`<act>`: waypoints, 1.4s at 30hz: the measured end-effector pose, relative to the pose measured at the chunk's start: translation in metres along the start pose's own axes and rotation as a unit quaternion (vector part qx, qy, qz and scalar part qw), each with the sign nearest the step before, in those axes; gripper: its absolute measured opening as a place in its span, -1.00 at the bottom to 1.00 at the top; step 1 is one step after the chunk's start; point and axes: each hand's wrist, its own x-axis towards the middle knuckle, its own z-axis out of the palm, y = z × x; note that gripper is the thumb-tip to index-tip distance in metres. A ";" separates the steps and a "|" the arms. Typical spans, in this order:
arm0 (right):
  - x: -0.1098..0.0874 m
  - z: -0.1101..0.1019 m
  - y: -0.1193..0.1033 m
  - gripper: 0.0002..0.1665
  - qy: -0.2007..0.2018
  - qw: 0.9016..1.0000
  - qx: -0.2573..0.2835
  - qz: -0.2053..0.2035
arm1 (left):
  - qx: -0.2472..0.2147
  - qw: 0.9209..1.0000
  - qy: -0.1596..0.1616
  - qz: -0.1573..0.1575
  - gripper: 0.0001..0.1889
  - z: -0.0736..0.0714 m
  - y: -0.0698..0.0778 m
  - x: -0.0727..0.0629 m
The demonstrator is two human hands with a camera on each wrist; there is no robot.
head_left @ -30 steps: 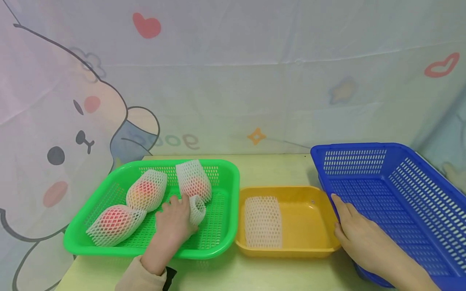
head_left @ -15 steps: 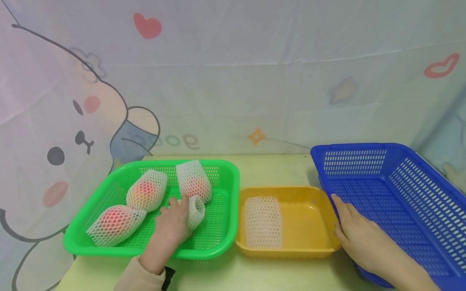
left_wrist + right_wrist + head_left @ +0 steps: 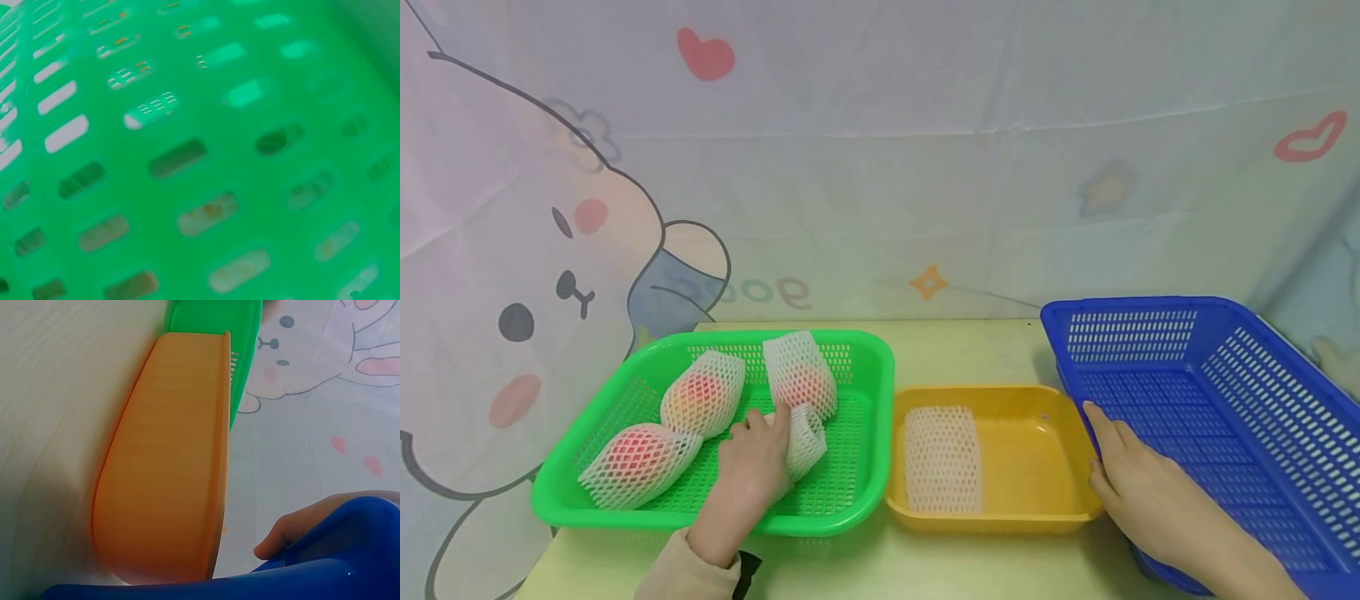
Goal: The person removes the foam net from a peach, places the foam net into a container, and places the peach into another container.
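In the head view my left hand [image 3: 752, 462] reaches into the green basket [image 3: 700, 521] and holds a white foam fruit net [image 3: 805, 446]. The net's mouth faces right; whatever is inside is hidden. Around it lie red-and-yellow fruits in similar nets: one at the back [image 3: 801, 383], one at the back left [image 3: 696, 396] and one at the front left [image 3: 632, 462]. The left wrist view shows only the slotted green wall [image 3: 206, 169]. My right hand [image 3: 1150, 483] grips the left rim of the blue basket [image 3: 1195, 304], and a fingertip [image 3: 275, 540] shows over its edge in the right wrist view.
A yellow tray [image 3: 1030, 467] stands between the two baskets, with a loose flattened foam net [image 3: 942, 458] at its left side. All three stand on a pale wooden table [image 3: 962, 567]. A printed cloth [image 3: 880, 167] hangs behind.
My left hand has drawn slightly left and downward, and more of the held net shows, its mouth turned and flattened. The right hand and the other nets stay in place.
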 end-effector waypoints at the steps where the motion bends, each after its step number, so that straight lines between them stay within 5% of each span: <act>1: 0.000 0.000 0.000 -0.29 -0.001 1.000 0.000 0.001 | 0.002 1.000 0.001 0.001 -0.22 0.000 0.000 0.000; 19: 0.000 0.001 0.003 -0.28 -0.008 1.000 -0.007 0.006 | -0.054 0.998 0.004 0.005 -0.23 -0.004 0.001 0.000; 42: 0.000 0.003 0.004 -0.29 0.002 1.000 -0.018 -0.003 | -0.020 1.000 0.011 -0.005 -0.07 -0.013 0.006 -0.003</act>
